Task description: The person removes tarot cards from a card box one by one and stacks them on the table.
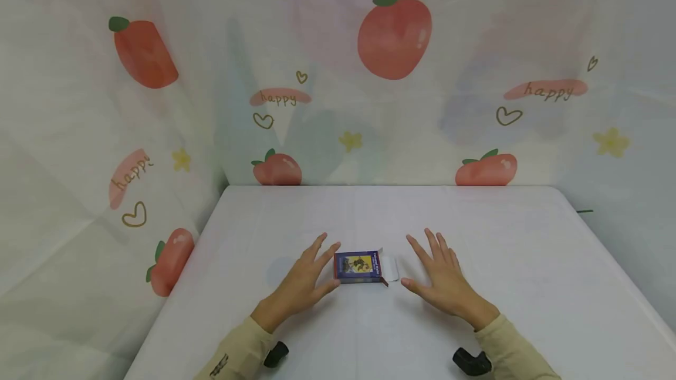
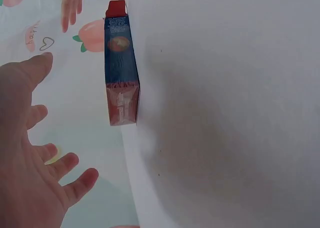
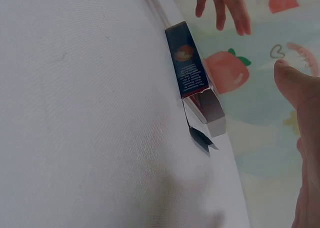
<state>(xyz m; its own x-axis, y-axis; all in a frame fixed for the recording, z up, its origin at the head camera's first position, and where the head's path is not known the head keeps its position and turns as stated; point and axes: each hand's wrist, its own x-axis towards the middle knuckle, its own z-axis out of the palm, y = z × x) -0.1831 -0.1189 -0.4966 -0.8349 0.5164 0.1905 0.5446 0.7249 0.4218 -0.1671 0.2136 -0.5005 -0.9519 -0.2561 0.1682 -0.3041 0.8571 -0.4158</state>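
Note:
A small blue card box (image 1: 357, 267) with a yellow picture on top lies flat on the white table, its end flap (image 1: 390, 268) folded open toward the right. In the right wrist view the box's open end (image 3: 202, 105) shows, with something packed inside. At the box's left end is my left hand (image 1: 302, 281), fingers spread and thumb apart, holding nothing. My right hand (image 1: 442, 281) hovers beyond the flap on the other side, fingers stretched out and nothing in them. The left wrist view shows the closed red end (image 2: 123, 104) of the box.
The white table (image 1: 528, 239) reaches back to a patterned cloth wall (image 1: 327, 46) with peaches and "happy" lettering, and another cloth wall (image 1: 68, 163) stands at the left. Black wrist-worn pieces (image 1: 472, 362) show below both forearms.

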